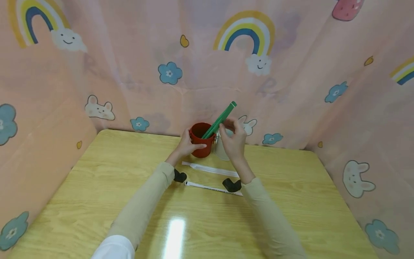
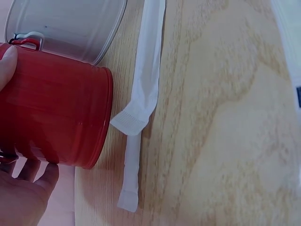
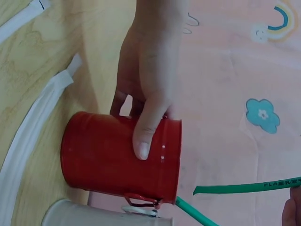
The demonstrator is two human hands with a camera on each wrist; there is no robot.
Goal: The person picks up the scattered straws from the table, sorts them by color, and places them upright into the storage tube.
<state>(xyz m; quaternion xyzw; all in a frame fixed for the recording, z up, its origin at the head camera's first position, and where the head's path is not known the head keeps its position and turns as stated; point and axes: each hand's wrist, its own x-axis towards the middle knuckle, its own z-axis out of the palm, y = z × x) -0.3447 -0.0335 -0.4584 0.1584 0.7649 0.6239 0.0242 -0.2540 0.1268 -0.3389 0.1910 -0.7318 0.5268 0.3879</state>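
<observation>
Left grip (image 1: 187,145) held red pot (image 1: 202,152); right grip (image 1: 234,138) pinched green tube (image 3: 244,188), apparently mid-transfer; next move likely needed steady pot.

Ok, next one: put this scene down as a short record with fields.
Left hand: grips the red bucket by its side
Right hand: pinches a green strip above the red bucket
Inside red bucket: another green strip, partly sticking out
Beside it: pale bucket
On table: two white strips, two bent black pieces
Backdrop: pink patterned cloth
</observation>
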